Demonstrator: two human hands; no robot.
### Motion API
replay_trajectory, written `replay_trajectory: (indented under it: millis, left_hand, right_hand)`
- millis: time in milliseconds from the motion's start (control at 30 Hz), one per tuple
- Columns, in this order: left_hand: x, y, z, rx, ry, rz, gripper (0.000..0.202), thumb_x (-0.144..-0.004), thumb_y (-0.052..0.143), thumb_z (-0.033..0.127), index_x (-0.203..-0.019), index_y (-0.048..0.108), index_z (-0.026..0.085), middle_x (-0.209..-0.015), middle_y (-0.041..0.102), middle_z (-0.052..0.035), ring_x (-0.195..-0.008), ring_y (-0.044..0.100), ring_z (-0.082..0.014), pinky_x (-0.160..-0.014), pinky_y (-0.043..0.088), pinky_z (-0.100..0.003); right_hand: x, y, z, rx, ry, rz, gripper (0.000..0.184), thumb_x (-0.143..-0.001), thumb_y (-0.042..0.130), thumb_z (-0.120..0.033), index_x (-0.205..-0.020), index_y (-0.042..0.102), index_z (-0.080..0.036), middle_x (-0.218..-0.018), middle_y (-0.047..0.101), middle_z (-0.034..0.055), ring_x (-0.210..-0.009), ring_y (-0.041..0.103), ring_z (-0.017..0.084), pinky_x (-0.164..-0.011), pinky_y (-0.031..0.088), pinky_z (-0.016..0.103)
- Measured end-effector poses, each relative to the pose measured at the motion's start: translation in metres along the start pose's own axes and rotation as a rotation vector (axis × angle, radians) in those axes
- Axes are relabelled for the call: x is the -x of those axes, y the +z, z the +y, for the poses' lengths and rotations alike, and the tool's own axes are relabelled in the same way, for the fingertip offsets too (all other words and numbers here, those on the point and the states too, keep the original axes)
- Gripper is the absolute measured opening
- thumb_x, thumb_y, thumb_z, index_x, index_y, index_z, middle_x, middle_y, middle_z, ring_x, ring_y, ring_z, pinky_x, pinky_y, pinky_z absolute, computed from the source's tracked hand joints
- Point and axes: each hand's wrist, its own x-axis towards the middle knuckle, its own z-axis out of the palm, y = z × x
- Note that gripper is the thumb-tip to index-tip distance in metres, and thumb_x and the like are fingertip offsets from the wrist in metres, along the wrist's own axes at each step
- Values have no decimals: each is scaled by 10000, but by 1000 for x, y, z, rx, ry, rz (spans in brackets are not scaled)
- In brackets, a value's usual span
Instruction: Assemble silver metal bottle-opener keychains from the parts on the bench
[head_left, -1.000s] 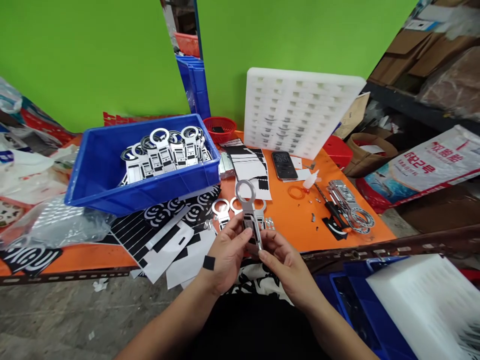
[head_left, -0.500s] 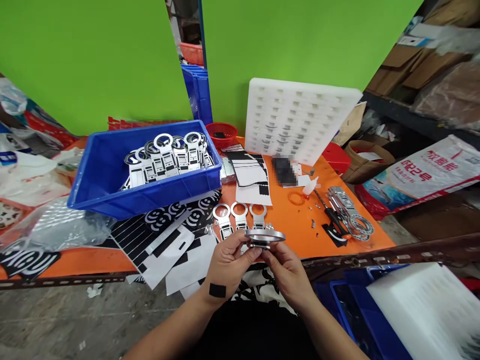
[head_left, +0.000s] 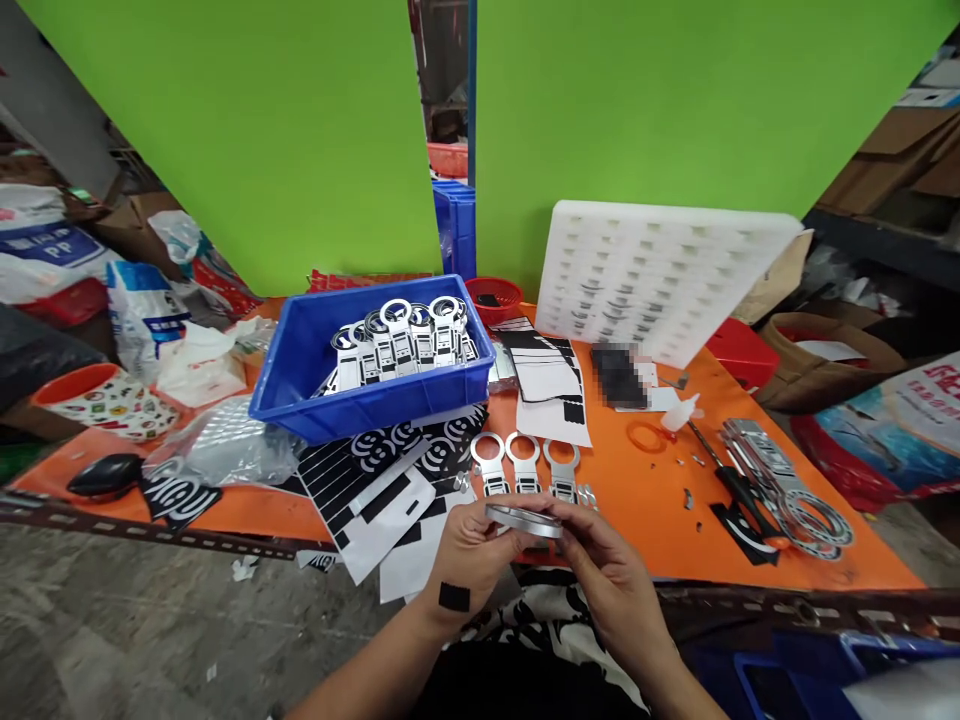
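Observation:
Above the table's front edge, my left hand (head_left: 469,560) pinches the left side of a silver ring-shaped metal part (head_left: 523,521), seen nearly edge-on. My right hand (head_left: 611,575) grips its right side with thumb and fingers. Both hands are closed on it, and they hide part of it. A small black patch (head_left: 454,597) sticks to my left wrist. Just beyond the hands lie three flat ring-headed metal pieces (head_left: 492,472) in a row. Many similar pieces (head_left: 405,345) fill the right part of a blue bin (head_left: 382,405).
Black-and-white adhesive sheets (head_left: 551,375) lie on the orange table (head_left: 622,510). A screwdriver (head_left: 742,497), a small white bottle (head_left: 681,412) and stacked metal parts (head_left: 787,490) lie right. A white slotted board (head_left: 660,275) leans against the green partition (head_left: 637,100).
The view has swung left, so the table things appear further right. The metal part has tilted, its rim facing me more; both hands still hold it, my right fingers now over its far side.

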Motion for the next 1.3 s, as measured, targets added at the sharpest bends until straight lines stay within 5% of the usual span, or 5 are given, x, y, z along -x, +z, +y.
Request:
replay_trajectory:
  millis: [400, 667, 1000, 1133, 1300]
  left_hand:
    - [-124, -87, 150, -487, 45, 321, 154, -735, 774, 219, -784, 660, 128, -769, 686, -36, -655, 643, -126, -630, 543, -261]
    - [-176, -124, 155, -857, -127, 344, 329, -920, 598, 343, -1188, 589, 152, -1175, 618, -79, -993, 633, -227, -823, 554, -411]
    - [-157, -119, 139, -1201, 147, 276, 98, -669, 689, 107, -745, 725, 158, -851, 698, -69, -954, 609, -279, -829, 446, -332]
    - [-124, -93, 113, -1182, 253, 213, 229, -775, 593, 142, -973, 706, 169, -1056, 669, -100, -989, 591, -249, -900, 405, -345]
    - [-55, -54, 47, -1120, 122, -115, 146, -752, 638, 214, -610, 669, 199, -542, 589, 13, -526, 535, -155, -561, 367, -258]
  right_hand:
    - [-175, 111, -90, 272, -62, -179, 324, -826, 588, -196, -1141, 645, -149, -818, 738, 55, -621, 682, 156, -616, 567, 289]
    - [-216, 151, -67, 442, -121, -66, 240, -807, 580, -161, -1003, 711, -120, -722, 730, 64, -600, 690, 177, -634, 515, 278]
    - [-196, 125, -85, 473, -238, -75, 254, -792, 574, -92, -939, 759, -187, -1062, 741, 60, -1034, 654, 198, -946, 464, 338]
    - [-160, 71, -77, 417, -198, -98, 261, -861, 541, -184, -1033, 737, -191, -1037, 744, 57, -912, 683, 169, -848, 524, 332]
    - [-91, -7, -38, 628, -10, -69, 248, -879, 494, -244, -960, 718, -174, -903, 726, 75, -760, 660, 194, -743, 514, 361]
